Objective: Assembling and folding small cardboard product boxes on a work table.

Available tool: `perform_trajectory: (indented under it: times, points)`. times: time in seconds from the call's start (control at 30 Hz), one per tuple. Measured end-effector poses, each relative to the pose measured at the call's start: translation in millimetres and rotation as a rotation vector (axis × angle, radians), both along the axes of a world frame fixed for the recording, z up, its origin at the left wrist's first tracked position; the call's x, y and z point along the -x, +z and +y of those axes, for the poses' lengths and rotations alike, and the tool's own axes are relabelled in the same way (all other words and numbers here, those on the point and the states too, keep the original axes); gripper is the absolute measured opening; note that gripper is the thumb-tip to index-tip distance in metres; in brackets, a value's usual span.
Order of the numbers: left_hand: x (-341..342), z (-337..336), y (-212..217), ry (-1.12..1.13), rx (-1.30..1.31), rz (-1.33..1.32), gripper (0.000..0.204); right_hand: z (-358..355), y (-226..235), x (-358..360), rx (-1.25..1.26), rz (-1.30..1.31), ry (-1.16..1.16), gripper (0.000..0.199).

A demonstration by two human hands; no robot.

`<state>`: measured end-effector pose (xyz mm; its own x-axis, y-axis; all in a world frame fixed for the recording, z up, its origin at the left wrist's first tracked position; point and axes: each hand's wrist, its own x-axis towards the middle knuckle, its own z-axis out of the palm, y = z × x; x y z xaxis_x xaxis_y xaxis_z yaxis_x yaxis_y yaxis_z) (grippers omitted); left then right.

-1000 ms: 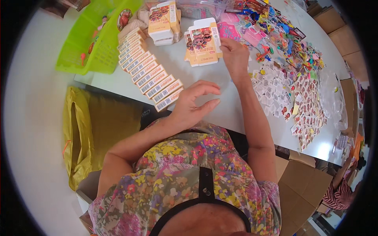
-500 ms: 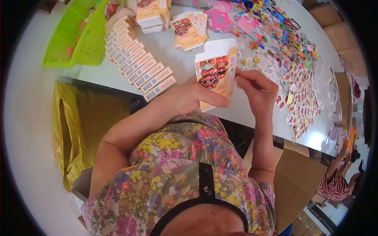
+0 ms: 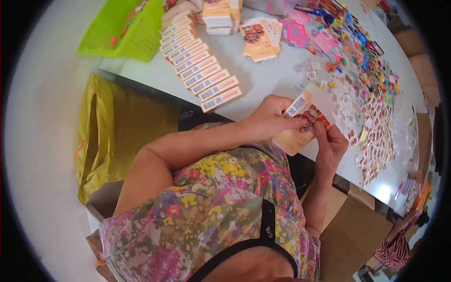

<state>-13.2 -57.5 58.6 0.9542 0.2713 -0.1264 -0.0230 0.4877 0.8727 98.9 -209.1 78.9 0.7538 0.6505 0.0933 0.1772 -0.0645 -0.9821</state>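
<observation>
Lowered toward the table edge now, orange picture-printed flat carton (image 3: 300, 126), both hands' grip pinching it.

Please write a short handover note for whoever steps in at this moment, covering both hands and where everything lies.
Left hand: grips the flat orange carton from above, over the table's near edge.
Right hand: holds the same carton from below, fingers at its open flap.
Done: a row of closed cartons lies overlapped on the white table, near the green basket.
Left: a stack of flat cartons further back, and loose sticker sheets spread to the right. The carton in hand is not yet closed.
</observation>
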Motion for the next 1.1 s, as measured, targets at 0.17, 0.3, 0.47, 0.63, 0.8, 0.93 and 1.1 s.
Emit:
perform_trajectory:
  times: [0.17, 0.3, 0.47, 0.63, 0.8, 0.93, 1.1]
  points:
    - [12, 3, 3, 0.284, -0.536, 0.019, 0.058, 17, -12, -3, 0.035, 0.151, 0.068, 0.021]
    - [26, 6, 12, 0.283, -0.505, 0.068, 0.079, 25, -15, 15, -0.018, 0.066, -0.006, 0.036]
    - [32, 4, -3, 0.278, -0.385, -0.028, 0.079, 23, -40, 25, -0.192, 0.003, -0.093, 0.045]
    - [40, 12, -2, 0.1, -0.501, 0.037, 0.077, 20, -40, 22, -0.169, -0.037, 0.04, 0.044]
    - [40, 19, 2, -0.037, -0.487, 0.082, 0.065, 10, -46, 17, -0.132, 0.044, 0.095, 0.041]
    - [34, 12, -5, 0.026, -0.481, -0.007, 0.04, 9, -43, 9, -0.096, 0.224, 0.119, 0.022]
    - [16, 16, -1, 0.137, -1.039, -0.105, 0.021, 1, -37, 5, -0.046, -0.185, 0.14, 0.009]
